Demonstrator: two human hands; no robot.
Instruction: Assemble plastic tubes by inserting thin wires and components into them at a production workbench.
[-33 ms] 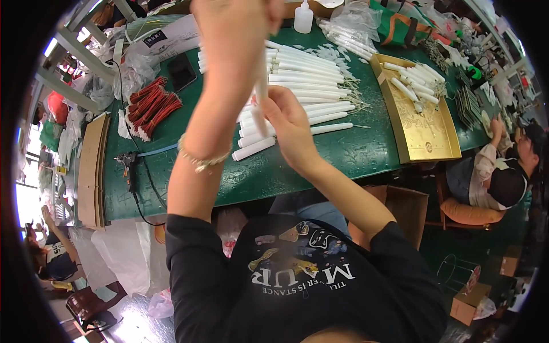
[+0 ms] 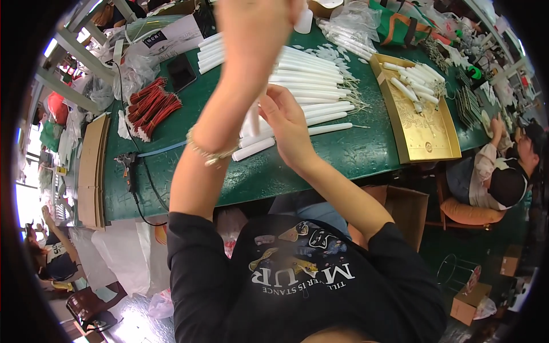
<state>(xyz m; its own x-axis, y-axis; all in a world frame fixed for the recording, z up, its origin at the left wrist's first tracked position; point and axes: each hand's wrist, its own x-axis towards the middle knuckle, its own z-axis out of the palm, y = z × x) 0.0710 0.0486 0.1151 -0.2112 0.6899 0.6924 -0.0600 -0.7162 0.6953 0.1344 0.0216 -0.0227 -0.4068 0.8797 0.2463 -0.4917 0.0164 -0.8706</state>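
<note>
Tube [image 2: 254,121] looks pinched in R hand [image 2: 290,128]; L hand [image 2: 257,26], can't tell. Wired tubes [image 2: 311,72], 1 o'clock, prob. done; this one's not.

White tube [image 2: 254,121], slim, near-upright, partly hidden

The left hand [image 2: 257,26] is blurred, and the upper edge cuts it at 12 o'clock, so its grip cannot be told. Its forearm [image 2: 200,174] covers part of the white sticks [image 2: 309,74]; the hand hides the top of the bottle [image 2: 305,24], toward 1 o'clock. The held stick [image 2: 254,119] at the right hand [image 2: 287,124] is blurred, its upper end hidden. At 3 o'clock, another person's hand [image 2: 496,127] is too small to read.
</note>
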